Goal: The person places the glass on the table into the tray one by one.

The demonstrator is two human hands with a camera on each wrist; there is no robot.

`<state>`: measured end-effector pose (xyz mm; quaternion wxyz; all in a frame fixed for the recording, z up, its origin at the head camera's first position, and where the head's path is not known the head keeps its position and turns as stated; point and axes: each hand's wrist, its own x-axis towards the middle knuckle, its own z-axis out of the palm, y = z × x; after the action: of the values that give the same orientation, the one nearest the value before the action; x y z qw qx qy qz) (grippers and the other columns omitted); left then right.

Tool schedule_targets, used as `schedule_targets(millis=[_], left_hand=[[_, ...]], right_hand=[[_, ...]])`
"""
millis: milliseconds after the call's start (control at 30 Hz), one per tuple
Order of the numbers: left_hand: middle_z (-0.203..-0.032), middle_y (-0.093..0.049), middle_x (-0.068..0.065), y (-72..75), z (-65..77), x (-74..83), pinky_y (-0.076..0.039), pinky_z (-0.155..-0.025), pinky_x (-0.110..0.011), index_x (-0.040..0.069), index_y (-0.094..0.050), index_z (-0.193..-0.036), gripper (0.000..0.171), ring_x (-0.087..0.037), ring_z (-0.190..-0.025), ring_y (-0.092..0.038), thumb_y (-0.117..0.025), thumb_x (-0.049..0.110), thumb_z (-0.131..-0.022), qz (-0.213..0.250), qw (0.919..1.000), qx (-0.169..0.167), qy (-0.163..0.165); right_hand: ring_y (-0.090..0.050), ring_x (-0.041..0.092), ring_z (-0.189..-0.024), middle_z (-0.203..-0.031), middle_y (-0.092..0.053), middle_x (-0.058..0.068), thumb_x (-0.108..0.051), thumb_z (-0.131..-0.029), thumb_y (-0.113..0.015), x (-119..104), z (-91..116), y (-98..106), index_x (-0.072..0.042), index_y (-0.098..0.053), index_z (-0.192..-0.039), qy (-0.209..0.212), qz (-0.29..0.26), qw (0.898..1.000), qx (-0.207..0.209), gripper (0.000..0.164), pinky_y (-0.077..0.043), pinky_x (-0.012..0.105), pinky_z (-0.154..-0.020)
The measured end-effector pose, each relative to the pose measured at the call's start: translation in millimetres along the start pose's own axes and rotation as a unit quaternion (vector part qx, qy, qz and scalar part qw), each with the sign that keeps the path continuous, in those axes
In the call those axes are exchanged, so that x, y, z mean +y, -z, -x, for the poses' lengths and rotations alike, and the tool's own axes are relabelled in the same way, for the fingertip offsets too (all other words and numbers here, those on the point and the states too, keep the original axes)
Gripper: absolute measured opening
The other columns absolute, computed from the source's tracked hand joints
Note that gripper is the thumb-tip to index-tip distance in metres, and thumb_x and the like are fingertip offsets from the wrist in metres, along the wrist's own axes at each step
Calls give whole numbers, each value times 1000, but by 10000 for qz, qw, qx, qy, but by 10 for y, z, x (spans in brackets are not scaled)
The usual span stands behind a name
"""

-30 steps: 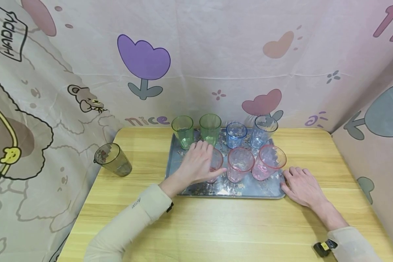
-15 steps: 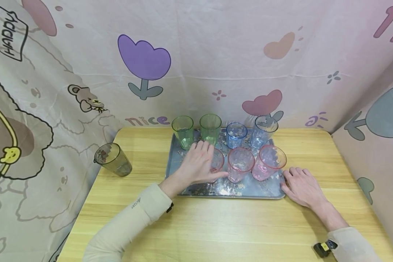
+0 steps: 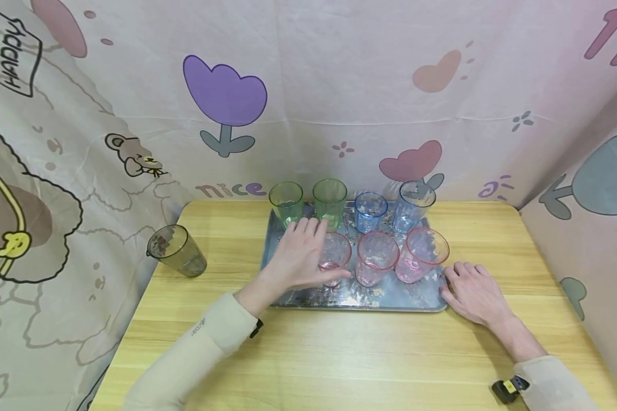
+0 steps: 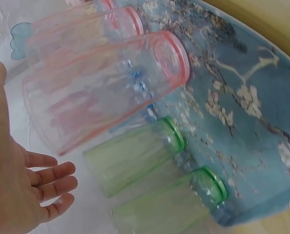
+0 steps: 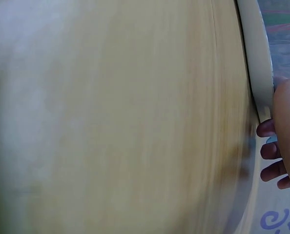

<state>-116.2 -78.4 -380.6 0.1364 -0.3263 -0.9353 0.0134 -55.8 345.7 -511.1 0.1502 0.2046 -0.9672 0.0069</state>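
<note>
My left hand (image 3: 297, 257) is beside the leftmost pink glass (image 3: 337, 246), fingers spread and thumb apart. In the left wrist view, space shows between that hand (image 4: 10, 178) and the pink glass (image 4: 101, 92), which stands upright on the tray (image 3: 313, 299). Two more pink glasses, the middle one (image 3: 377, 258) and the right one (image 3: 419, 257), continue the front row. Behind them are two green glasses, left (image 3: 288, 201) and right (image 3: 331, 200), a short blue glass (image 3: 371, 212) and a taller pale blue glass (image 3: 412, 210). My right hand (image 3: 478, 297) rests at the tray's right edge, fingers relaxed.
A dark smoky glass with a spout (image 3: 181, 251) stands alone at the left of the wooden table (image 3: 360, 359). A printed cloth (image 3: 308, 85) hangs behind the table and along both sides.
My left hand has come off the leftmost pink glass, its fingers opening as it shifts slightly left. The glass stays in place. My right hand has not moved.
</note>
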Motion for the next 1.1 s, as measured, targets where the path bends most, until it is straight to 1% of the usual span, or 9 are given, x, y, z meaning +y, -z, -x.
schedule_targets(millis=[133,267,367,467,600,700,800,967,1100], left_hand=[[-138,-65,-20,64,82,-111,-55,-98,-49,-3,-47,-152,125,-35,-124,-63,-54,96,-77,17,9999,36,167],[-142,-62,-24,133,189,-250,-52,-102,-51,-4,-43,-154,124,-37,-127,-61,-57,93,-78,156,9991,-55,393],[-144,-60,-26,184,289,-380,-50,-107,-55,-6,-40,-155,124,-40,-131,-59,-61,89,-79,266,9980,-102,560],[-145,-59,-29,231,407,-534,-50,-107,-56,-7,-40,-154,122,-43,-133,-58,-63,87,-79,290,9968,-118,741],[-147,-56,-30,302,584,-749,-44,-112,-60,-6,-39,-155,119,-46,-137,-54,-61,86,-83,409,9916,-230,1202],[-147,-54,-32,364,731,-898,-41,-113,-63,-6,-37,-156,118,-48,-136,-52,-61,84,-84,470,9857,-213,1603],[-144,-55,-33,420,875,-1032,-42,-109,-65,-8,-38,-155,115,-50,-132,-53,-62,81,-85,393,9818,9,1860],[-136,-57,-34,481,1084,-1239,-44,-97,-64,-9,-42,-151,111,-51,-123,-53,-63,78,-85,285,9748,496,2157],[-135,-55,-35,491,1233,-1402,-41,-93,-65,-10,-42,-150,109,-53,-120,-51,-63,75,-86,344,9663,671,2460]], right_hand=[[-58,32,-80,-79,-54,5,-32,-88,-65,4,0,-8,-11,-58,-87,28,14,10000,26,22,-44,50,-77],[-58,32,-80,-79,-53,5,-33,-88,-64,9,1,-14,-11,-58,-87,63,48,10000,48,23,-44,50,-78],[-58,33,-81,-79,-53,6,-33,-88,-64,10,-2,-14,-11,-58,-87,96,80,9999,56,24,-44,50,-78],[-59,34,-81,-79,-53,6,-34,-88,-64,9,-4,-13,-10,-58,-88,122,100,9999,63,24,-44,50,-79],[-59,34,-82,-79,-53,7,-34,-88,-63,6,-3,-10,-10,-58,-87,135,111,9998,71,25,-44,50,-79],[-59,34,-82,-79,-53,7,-34,-88,-64,6,-5,-7,-10,-58,-87,135,120,9998,56,25,-44,49,-78],[-59,34,-83,-80,-53,7,-34,-89,-64,6,-9,-8,-10,-57,-88,121,125,9998,30,25,-44,50,-79],[-58,35,-84,-80,-53,7,-35,-89,-64,9,-9,-8,-10,-57,-88,97,132,9999,25,25,-44,50,-79],[-58,34,-83,-80,-53,6,-35,-88,-64,9,-6,-4,-10,-58,-88,109,169,9998,11,25,-44,50,-78]])
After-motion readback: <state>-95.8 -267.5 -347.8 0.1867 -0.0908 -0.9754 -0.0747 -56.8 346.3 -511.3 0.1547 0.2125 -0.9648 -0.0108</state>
